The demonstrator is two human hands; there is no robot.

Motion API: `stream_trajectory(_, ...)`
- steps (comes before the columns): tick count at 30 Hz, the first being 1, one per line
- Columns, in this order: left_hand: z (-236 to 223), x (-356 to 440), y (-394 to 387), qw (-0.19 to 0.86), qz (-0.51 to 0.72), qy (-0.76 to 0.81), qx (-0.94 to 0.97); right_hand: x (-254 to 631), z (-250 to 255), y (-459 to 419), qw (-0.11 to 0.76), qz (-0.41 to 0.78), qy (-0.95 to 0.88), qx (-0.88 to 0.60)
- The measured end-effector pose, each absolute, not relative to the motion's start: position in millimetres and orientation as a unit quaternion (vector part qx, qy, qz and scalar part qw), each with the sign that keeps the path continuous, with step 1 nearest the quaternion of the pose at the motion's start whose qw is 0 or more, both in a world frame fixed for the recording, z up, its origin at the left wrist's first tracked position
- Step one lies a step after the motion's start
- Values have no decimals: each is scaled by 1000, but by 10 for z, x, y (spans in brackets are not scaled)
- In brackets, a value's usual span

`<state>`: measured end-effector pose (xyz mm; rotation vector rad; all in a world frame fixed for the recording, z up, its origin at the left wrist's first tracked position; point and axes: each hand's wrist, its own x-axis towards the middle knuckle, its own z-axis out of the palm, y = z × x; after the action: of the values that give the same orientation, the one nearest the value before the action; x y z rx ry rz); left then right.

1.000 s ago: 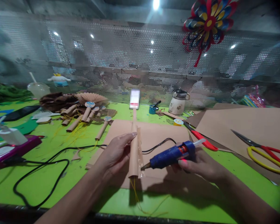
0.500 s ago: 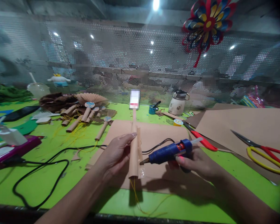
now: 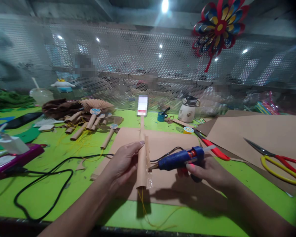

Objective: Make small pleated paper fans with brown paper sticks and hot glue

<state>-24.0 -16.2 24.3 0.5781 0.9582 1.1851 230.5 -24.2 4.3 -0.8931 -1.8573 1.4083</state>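
Note:
My left hand (image 3: 122, 163) is closed round a rolled tan paper tube (image 3: 141, 163), holding it upright over a brown paper sheet (image 3: 162, 144). Yellow string (image 3: 144, 205) hangs from the tube's lower end. In my right hand (image 3: 207, 171) is a blue hot glue gun (image 3: 179, 159), gripped by its handle. Its nozzle points left and touches the tube's loose right edge. The gun's black cord (image 3: 166, 154) runs behind the tube.
On the green table (image 3: 64, 184) lie finished paper tubes with fans (image 3: 91, 120), a long black cable (image 3: 46, 177), red-handled scissors (image 3: 212, 146), yellow-and-red scissors (image 3: 278, 161), large brown card sheets (image 3: 261, 131), a white jug (image 3: 187, 110) and a pink tray (image 3: 12, 158). A perforated metal screen (image 3: 128, 65) stands behind.
The glue gun has moved left and slightly up along the tube, until its nozzle meets the tube's edge. My left hand and the tube have stayed still.

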Motion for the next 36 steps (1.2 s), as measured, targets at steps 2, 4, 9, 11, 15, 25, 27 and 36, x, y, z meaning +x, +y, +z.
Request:
stream_trajectory(2,243,-239,-166,690,531,424,250,2278,50,-250,315,520,-717,-342)
stream_trajectory(4,247,-243,-164,692,534,425,235,2273,54,-249,300,524,-727,-327)
stream_trajectory(9,283,-267,-149,689,543,437,199,2326,21,-216,278,563,-724,-284)
stream_trajectory(11,289,-275,-146,687,546,439,193,2343,-2,-202,283,579,-713,-277)
stream_trajectory(15,274,-272,-152,698,548,422,187,2318,-35,-189,314,592,-691,-270)
stream_trajectory(25,279,-278,-157,697,543,416,215,2320,-38,-172,295,599,-695,-267)
stream_trajectory(27,270,-282,-153,696,543,415,221,2329,-22,-170,293,609,-691,-257)
stream_trajectory(36,229,-231,-202,714,512,397,265,2263,-3,-161,343,498,-716,-348)
